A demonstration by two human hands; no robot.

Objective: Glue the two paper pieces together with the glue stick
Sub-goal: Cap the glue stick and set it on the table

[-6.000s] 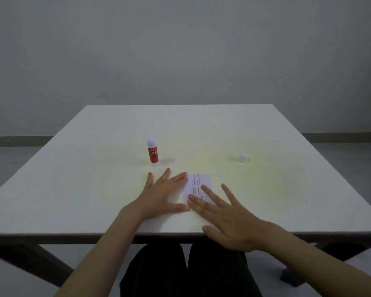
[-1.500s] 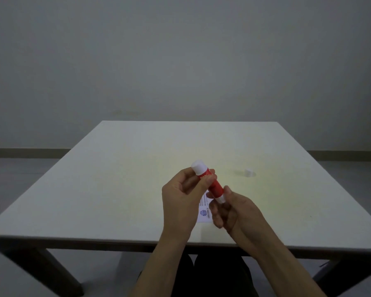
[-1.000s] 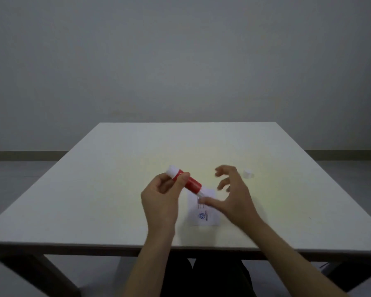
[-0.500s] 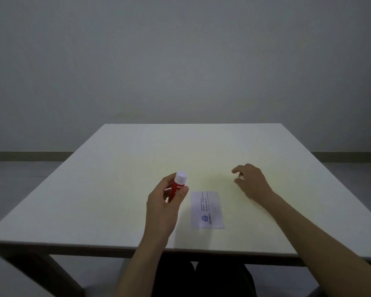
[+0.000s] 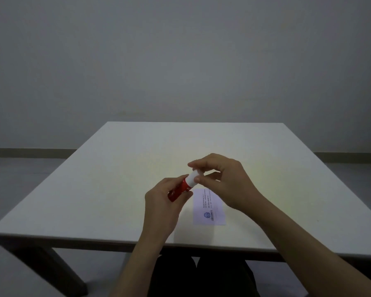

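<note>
My left hand (image 5: 161, 209) grips the red body of the glue stick (image 5: 180, 189), holding it tilted above the table with its white end pointing up and to the right. My right hand (image 5: 227, 181) pinches the white cap (image 5: 192, 178) at that end between thumb and fingers. Below the hands, the white paper (image 5: 209, 207) with printed lines and a small blue logo lies flat on the table. It looks like a single sheet, and I cannot make out a second piece.
The white table (image 5: 94, 189) stretches out around the paper, and its front edge is close to my body. A grey wall and floor lie behind it. My dark-clothed legs show under the table's edge.
My right hand reached to the small white cap on the table at the right, then came back to the stick's white end. My left hand tilted the stick toward it.
</note>
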